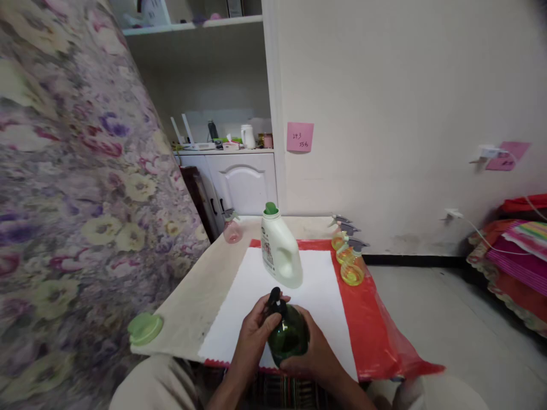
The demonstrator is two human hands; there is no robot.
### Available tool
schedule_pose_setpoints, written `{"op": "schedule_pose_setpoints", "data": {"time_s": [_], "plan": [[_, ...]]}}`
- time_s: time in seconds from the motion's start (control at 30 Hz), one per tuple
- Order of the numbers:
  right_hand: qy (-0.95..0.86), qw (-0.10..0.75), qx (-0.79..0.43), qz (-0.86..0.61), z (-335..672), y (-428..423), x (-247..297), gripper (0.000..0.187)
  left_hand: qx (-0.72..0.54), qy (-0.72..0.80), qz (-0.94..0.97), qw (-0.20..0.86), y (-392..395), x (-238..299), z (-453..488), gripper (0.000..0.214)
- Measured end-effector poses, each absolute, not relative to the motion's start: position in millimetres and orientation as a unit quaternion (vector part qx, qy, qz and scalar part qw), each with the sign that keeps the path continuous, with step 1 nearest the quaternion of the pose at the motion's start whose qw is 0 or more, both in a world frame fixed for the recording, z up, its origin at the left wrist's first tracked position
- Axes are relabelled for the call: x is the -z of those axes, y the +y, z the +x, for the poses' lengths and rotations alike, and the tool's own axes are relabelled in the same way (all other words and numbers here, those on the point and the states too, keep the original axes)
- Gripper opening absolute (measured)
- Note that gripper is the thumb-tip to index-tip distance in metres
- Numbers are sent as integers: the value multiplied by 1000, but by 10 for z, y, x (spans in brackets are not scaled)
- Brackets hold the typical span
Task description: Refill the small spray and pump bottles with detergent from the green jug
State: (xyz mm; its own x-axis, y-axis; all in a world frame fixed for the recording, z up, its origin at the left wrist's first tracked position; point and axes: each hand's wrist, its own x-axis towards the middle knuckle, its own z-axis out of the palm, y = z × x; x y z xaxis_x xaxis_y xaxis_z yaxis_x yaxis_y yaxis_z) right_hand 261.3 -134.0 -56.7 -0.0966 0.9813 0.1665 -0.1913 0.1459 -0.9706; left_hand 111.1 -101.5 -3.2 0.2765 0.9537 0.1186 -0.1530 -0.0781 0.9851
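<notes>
A dark green pump bottle (pixel 289 337) is held tilted over the near edge of the table. My left hand (pixel 257 326) is closed around its black pump head (pixel 276 300), thumb on the collar. Around the bottle's body, from the right and below, wraps my right hand (pixel 314 348). Just beyond them a large pale detergent jug (pixel 282 250) stands upright on a white sheet (pixel 239 307); its mouth shows a green spout (pixel 270 208). A light green cap (pixel 145 328) lies at the table's left front corner.
Several spray bottles with yellow liquid (pixel 352 270) stand along the right side on a red cloth (pixel 370 336). One pinkish spray bottle (pixel 232 226) is at the back left. A floral curtain (pixel 85 199) hangs close on the left; a white cabinet (pixel 243 179) stands behind.
</notes>
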Motion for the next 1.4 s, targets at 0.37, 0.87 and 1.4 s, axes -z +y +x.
{"op": "schedule_pose_setpoints", "data": {"time_s": [0.37,0.87,1.4], "plan": [[-551,546,-452,-441,2589,-1282,699,108,-454,313,562,617,-870,146,1180,29],[-536,561,-386,-499,2380,-1159,950,107,-401,382,617,560,-654,399,1043,43],[-434,630,-299,-571,2865,-1158,790,93,-363,502,672,406,-366,1024,434,49]]}}
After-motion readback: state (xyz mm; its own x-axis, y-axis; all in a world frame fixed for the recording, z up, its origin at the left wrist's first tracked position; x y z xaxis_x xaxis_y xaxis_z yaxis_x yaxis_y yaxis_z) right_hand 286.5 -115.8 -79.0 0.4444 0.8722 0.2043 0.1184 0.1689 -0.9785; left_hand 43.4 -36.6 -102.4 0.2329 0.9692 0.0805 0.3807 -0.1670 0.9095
